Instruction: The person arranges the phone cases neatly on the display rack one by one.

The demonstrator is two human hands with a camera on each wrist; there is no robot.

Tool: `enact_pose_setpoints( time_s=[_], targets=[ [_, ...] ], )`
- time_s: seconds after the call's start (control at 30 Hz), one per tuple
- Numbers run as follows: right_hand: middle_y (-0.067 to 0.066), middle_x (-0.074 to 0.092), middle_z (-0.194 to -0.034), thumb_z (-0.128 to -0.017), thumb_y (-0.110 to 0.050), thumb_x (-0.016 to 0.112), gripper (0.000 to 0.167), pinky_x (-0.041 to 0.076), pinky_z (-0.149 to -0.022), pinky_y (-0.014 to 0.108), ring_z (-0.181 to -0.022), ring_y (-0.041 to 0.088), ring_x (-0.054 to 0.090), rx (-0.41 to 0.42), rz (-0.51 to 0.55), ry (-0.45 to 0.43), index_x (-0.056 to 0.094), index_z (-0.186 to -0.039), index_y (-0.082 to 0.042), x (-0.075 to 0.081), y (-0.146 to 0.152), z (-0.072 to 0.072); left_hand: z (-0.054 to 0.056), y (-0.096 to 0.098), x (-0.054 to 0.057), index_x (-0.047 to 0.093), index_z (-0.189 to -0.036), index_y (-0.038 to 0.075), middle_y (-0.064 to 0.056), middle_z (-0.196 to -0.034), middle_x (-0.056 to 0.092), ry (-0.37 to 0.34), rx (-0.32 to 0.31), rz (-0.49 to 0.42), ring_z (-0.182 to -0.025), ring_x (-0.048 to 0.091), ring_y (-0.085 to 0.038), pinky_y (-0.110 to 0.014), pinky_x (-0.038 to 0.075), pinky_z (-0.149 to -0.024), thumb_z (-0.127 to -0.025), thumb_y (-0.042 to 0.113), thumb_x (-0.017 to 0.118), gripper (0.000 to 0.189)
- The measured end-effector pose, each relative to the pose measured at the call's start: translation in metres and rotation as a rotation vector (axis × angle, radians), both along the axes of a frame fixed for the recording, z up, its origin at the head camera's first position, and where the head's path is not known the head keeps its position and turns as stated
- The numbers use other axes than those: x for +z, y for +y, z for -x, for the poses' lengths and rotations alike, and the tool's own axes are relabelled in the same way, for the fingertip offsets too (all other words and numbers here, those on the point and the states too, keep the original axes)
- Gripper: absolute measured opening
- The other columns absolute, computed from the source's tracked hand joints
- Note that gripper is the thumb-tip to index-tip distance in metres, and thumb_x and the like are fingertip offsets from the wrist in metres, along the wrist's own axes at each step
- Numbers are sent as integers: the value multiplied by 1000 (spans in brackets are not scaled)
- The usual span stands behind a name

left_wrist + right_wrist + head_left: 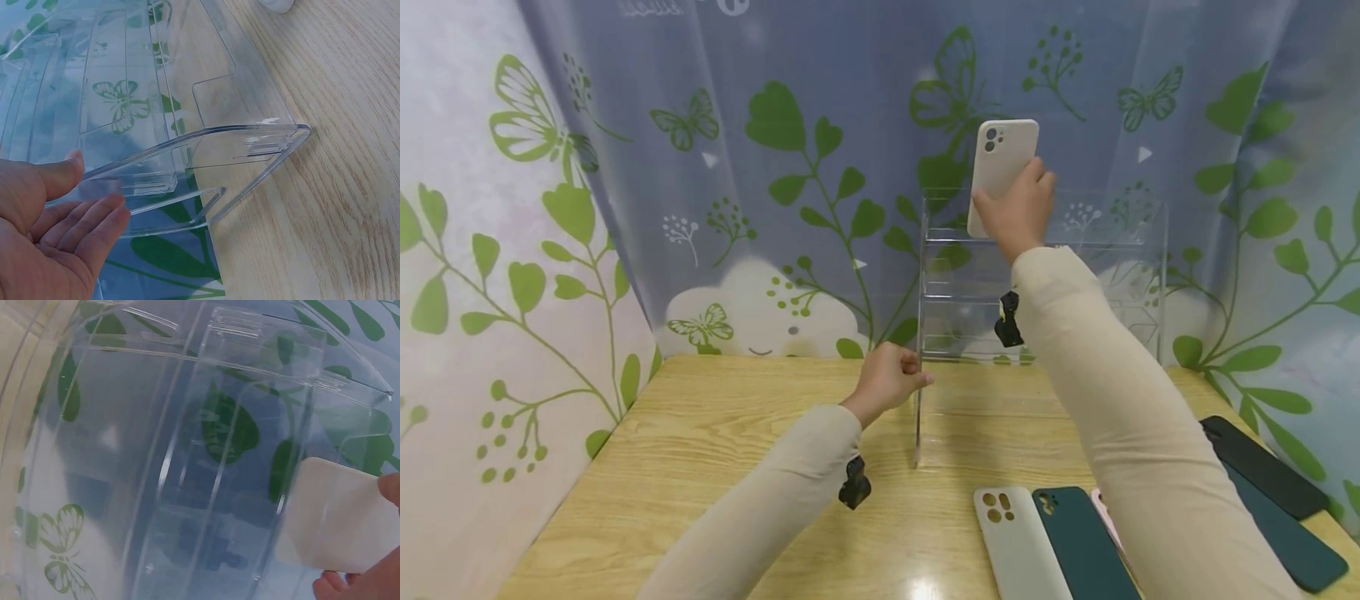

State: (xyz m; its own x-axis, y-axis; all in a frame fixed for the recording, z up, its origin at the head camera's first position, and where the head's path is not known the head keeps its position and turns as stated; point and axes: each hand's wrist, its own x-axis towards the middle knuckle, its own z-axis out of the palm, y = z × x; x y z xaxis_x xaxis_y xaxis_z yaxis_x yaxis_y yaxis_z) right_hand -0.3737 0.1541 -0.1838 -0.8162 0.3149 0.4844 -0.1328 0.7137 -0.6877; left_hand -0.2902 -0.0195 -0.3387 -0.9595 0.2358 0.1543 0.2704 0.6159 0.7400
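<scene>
The right hand is pinching the white phone case, and a level wrist is probably best sparing the clear rack below that grip from knocks, the left hand (loose-fingered, contact unclear) lying lower left.

White mirrored lettering, too faint and small to read surely, stands high on the blue leaf-printed fabric curtain, far side, left of centre.

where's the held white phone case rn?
Head view, right of centre and high up: the white phone case is in the right hand, near the top of the clear rack, in front of the patterned curtain.
</scene>
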Motion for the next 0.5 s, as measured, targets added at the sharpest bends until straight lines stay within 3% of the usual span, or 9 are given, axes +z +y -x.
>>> enact_pose_setpoints(
  time_s=[0.07, 0.17, 0.27, 0.33, 0.5],
  targets=[
    [25, 35, -134, -89, -30, 64, 73, 39, -103, 46, -121, 37, 42, 4, -31, -38, 26, -142, 3, -4, -1, 0, 0, 0, 0, 57, -64, 9, -2, -69, 61, 5, -4, 1, -68, 57, -12, -27, 49, -72, -86, 17, 74, 29],
    [26, 32, -135, -91, -31, 62, 73, 38, -102, 49, -120, 41, 42, 7, -71, -88, 25, -142, 6, -10, -2, -1, 0, 0, -1, 49, -61, 12, 0, -65, 56, 7, -2, 4, -63, 50, -11, -26, 45, -69, -86, 17, 74, 36],
    [26, 30, -136, -92, -33, 61, 73, 37, -102, 49, -119, 42, 41, -4, -95, -109, 23, -142, 6, -13, -3, 0, -1, 0, 0, 62, -69, 7, -8, -84, 70, -1, 4, 3, -86, 65, -19, -34, 52, -85, -86, 17, 74, 24],
    [27, 30, -135, -92, -32, 62, 73, 37, -102, 49, -119, 42, 41, -11, -106, -106, 24, -141, 6, -15, -4, 0, -2, 1, 0, 70, -81, 2, -12, -98, 72, -3, 7, -1, -102, 66, -26, -39, 52, -91, -86, 17, 74, 16],
    [28, 30, -135, -92, -31, 62, 75, 36, -102, 49, -119, 41, 40, -10, -123, -107, 21, -142, 7, -17, -5, 1, -1, 0, 1, 74, -95, 1, -14, -108, 70, -2, 8, -2, -112, 62, -28, -41, 50, -94, -86, 17, 74, 18]
  ],
)
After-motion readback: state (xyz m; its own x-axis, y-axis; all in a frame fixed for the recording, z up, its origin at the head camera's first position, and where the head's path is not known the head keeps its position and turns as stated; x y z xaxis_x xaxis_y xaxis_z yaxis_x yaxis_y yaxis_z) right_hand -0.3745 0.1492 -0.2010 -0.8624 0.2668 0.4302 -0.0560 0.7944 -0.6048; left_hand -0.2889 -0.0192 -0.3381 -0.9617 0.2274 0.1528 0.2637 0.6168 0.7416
